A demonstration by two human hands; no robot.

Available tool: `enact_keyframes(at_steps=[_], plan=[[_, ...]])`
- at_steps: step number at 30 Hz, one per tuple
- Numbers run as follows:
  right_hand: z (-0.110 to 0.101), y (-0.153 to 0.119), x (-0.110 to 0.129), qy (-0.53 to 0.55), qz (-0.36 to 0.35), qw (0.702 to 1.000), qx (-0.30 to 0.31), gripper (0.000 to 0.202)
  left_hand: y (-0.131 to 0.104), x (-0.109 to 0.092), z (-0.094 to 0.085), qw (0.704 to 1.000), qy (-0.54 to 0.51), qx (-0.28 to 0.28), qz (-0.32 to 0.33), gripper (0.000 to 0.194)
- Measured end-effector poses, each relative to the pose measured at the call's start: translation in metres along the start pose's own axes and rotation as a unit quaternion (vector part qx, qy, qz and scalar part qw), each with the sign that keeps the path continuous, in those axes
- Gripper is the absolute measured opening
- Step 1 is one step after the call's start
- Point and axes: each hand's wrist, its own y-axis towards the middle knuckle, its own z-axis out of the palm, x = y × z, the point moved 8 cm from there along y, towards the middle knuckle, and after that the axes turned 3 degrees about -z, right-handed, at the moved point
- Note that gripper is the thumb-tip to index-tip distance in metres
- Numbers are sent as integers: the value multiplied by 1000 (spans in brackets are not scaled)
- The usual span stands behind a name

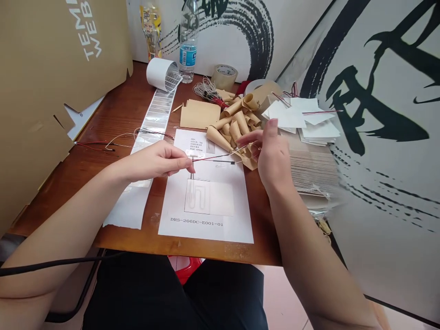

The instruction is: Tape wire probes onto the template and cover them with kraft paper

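Note:
Over a printed sheet [209, 229], my left hand [158, 159] pinches a thin bundle of red and black wires [213, 160] between thumb and fingertips. The wires run rightward from it, and the black one has a small black piece near its end. My right hand [273, 153] is raised to the right, its thumb and forefinger closed on a thin pale wire [235, 151] that stretches between the hands. On the sheet, a pale rectangle with a winding line [199, 197] lies below my left fingertips; I cannot tell whether it is printed or a separate film.
Brown paper rolls [237, 126] pile up behind my hands, beside brown paper squares [199, 113]. At right stand a cardboard stack [312, 169] and white cards [319, 130]. A label strip [160, 110], water bottle [188, 55], tape roll [225, 75] and large carton [62, 82] lie around.

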Motion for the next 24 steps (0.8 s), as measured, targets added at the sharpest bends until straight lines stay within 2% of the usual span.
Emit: enact_keyframes(at_steps=[4, 7, 10, 15, 18, 21, 24], plan=[[8, -6, 8, 7, 15, 1000, 9, 72, -1, 2, -8, 1000, 12, -21, -13, 31], [11, -8, 15, 17, 1, 1000, 14, 73, -3, 3, -16, 998, 1, -54, -15, 31], [16, -10, 17, 91, -10, 995, 39, 68, -6, 1, -24, 996, -17, -84, 2, 32], [44, -18, 17, 268, 38, 953, 138, 44, -11, -10, -24, 995, 12, -94, 36, 31], [55, -23, 16, 323, 79, 929, 162, 34, -11, -17, -23, 992, 27, -106, 67, 28], [57, -24, 17, 344, 101, 919, 165, 41, -10, -20, -24, 988, 9, -123, 95, 28], [55, -23, 20, 313, 108, 929, 165, 61, -9, -19, -24, 983, -41, -141, 114, 32]])
